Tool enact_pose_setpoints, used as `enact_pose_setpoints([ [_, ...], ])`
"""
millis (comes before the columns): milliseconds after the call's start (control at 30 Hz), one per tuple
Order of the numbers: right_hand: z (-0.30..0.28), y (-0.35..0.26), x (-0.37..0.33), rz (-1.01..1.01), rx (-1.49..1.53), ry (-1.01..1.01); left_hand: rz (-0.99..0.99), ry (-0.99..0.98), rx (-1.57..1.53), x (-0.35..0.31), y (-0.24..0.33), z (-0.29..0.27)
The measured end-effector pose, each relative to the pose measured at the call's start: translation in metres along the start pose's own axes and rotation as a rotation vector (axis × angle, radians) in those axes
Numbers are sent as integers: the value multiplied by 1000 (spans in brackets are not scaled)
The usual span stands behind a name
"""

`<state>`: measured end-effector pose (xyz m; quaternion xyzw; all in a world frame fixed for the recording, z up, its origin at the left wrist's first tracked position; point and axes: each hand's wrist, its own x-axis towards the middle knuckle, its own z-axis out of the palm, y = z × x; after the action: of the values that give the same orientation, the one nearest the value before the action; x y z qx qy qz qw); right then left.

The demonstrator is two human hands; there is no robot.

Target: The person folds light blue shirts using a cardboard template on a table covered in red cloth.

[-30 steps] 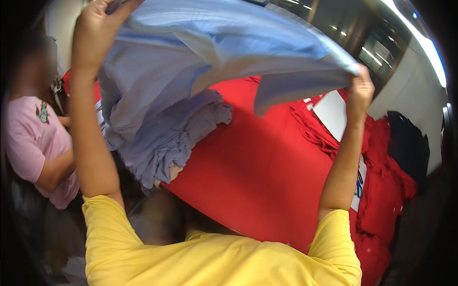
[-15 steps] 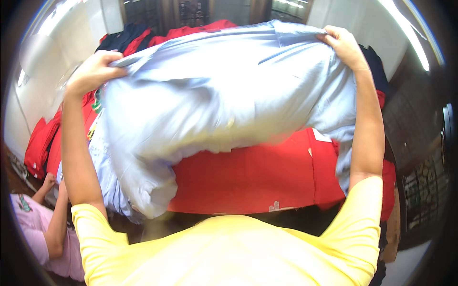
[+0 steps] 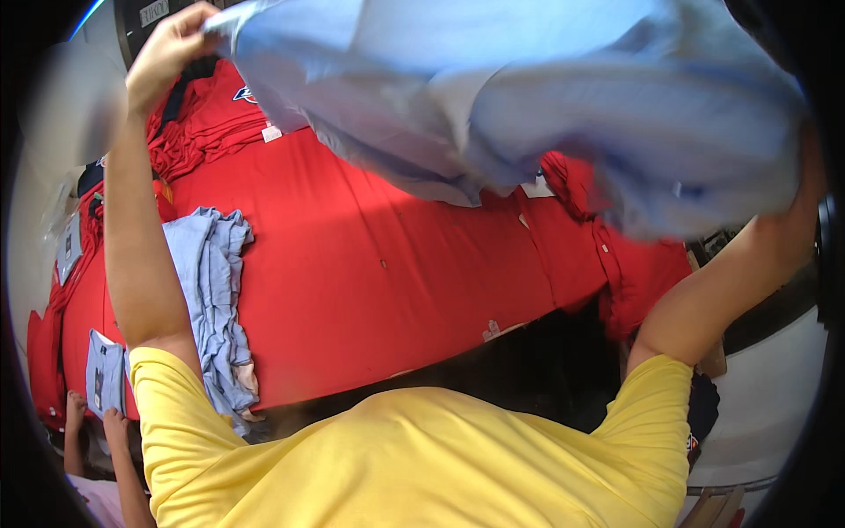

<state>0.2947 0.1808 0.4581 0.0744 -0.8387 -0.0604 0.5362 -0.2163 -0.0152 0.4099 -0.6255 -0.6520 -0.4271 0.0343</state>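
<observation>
A light blue shirt [image 3: 396,79] is stretched out in the air between my raised arms, its cloth smeared by motion. My left hand [image 3: 180,40] pinches one edge of it, fingers closed, at the upper left. On the far right my right hand is hidden behind the hanging cloth; only the right forearm [image 3: 748,255] and part of the wrist show, and the shirt stays held up on that side. Below lies a table covered in red cloth [image 3: 352,282]. By my left forearm, a pile of light blue shirts [image 3: 207,282] hangs over its near edge.
Red shirts [image 3: 211,114] are heaped at the far left, with more red garments [image 3: 647,273] at the table's right end. At the lower left another person's hands [image 3: 114,427] touch a folded blue shirt [image 3: 106,374]. A dark garment [image 3: 704,409] sits low on the right.
The shirt has swung up and to the right, uncovering more red cloth. Both hands have risen, the right one moving outward behind the fabric. My view has tilted and turned.
</observation>
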Motion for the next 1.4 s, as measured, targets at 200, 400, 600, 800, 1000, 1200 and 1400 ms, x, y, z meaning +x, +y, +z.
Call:
enact_pose_setpoints([
  [200, 201, -143, -65, 1140, 1560, -833, -310, 194, -28, -99, -142, 35],
  [400, 322, -158, -197, 781, 985, -701, -553, 56, 149, -233, -170, 114],
  [600, 214, -6, -376, 1067, -396, -591, -1210, -20, 226, -383, -33, 197],
  [800, 191, 13, -439, 1318, -407, -563, -916, 42, 442, -384, -3, 282],
  [1000, 154, 47, -461, 1366, -150, -623, -1033, 606, -363, -409, -7, 275],
  [1200, 108, 51, -395, 1431, -180, -1228, -1346, -182, 150, -400, 82, 241],
  [1400, 247, 154, -376, 941, 66, -578, -993, 164, 464, -346, 32, 263],
])
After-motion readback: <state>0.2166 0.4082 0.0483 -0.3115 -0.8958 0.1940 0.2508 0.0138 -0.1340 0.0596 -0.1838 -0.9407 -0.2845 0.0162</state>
